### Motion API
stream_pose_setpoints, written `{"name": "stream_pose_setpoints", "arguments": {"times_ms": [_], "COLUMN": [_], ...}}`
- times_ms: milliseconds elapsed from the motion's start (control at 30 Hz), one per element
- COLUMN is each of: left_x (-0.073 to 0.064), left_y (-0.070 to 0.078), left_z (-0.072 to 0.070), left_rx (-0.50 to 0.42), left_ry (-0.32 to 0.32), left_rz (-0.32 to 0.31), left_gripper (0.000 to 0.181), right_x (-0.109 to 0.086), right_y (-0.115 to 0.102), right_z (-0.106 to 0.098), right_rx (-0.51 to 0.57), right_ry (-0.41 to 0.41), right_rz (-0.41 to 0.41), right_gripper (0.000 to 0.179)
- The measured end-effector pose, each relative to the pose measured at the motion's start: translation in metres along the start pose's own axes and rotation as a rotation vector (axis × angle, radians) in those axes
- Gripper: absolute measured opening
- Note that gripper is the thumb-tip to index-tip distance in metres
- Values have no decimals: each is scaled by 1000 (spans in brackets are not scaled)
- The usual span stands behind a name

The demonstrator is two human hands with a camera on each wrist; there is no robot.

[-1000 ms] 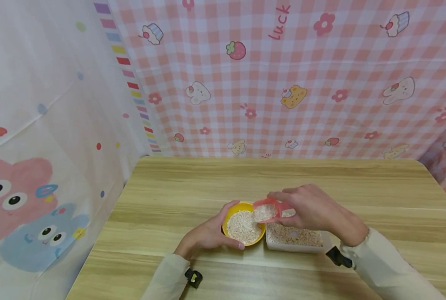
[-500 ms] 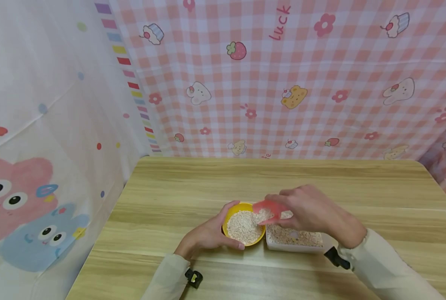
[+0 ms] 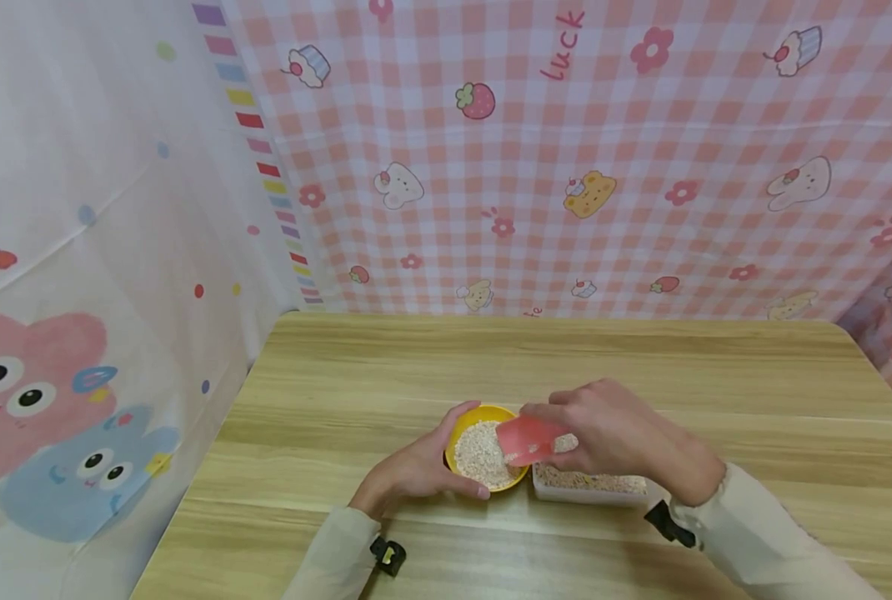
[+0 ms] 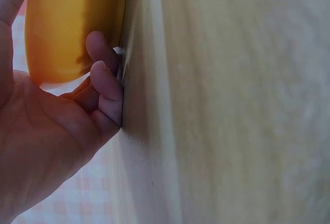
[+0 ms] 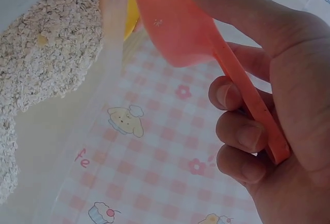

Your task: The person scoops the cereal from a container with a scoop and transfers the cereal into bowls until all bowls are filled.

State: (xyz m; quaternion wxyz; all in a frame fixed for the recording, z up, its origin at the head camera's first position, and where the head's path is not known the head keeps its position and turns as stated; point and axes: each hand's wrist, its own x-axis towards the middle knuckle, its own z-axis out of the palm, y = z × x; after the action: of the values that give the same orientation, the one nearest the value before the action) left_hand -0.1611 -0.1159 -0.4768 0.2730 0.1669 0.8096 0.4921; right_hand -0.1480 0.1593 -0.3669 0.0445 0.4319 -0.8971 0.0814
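My left hand (image 3: 422, 465) holds a yellow bowl (image 3: 489, 412) from its left side, thumb at the near rim and fingers at the far one. In the left wrist view, curled fingertips (image 4: 105, 80) lie against the bowl's wall (image 4: 67, 28). Pale oat flakes (image 3: 479, 454) fill much of it. My right hand (image 3: 614, 429) grips a pink scoop (image 3: 524, 440) by its handle, tipped over the bowl's right part. The right wrist view shows several fingers wrapped round the scoop's handle (image 5: 250, 98); a few flakes cling to its cup.
A translucent rectangular container (image 3: 592, 497) of oat flakes stands just right of the bowl, partly under my right hand. Both rest on a wooden table (image 3: 386, 367). A pink checked cloth (image 3: 446, 167) hangs behind the table, and a white printed cloth (image 3: 138, 250) hangs at the left.
My right hand has turned the scoop over and shifted slightly left, so its mouth now faces down into the bowl and its flakes have tipped out. The left hand and bowl stay put.
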Motion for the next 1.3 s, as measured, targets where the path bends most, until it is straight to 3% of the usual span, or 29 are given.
{"name": "stream_pose_setpoints", "arguments": {"times_ms": [333,600,1100,1300], "left_x": [0,1,0,1], "left_y": [0,1,1,0], "left_z": [0,1,1,-1], "left_rx": [-6,8,26,22], "left_ry": [0,5,4,0], "left_rz": [-14,-16,-12,-7], "left_gripper": [115,116,116,116], "right_x": [-4,-13,-53,-70], "right_y": [2,12,28,37], "right_z": [-4,-5,-11,-7], "right_rx": [-33,26,60,37], "right_ry": [39,126,234,226], "right_rz": [-30,-3,65,102], "right_gripper": [49,53,56,56]}}
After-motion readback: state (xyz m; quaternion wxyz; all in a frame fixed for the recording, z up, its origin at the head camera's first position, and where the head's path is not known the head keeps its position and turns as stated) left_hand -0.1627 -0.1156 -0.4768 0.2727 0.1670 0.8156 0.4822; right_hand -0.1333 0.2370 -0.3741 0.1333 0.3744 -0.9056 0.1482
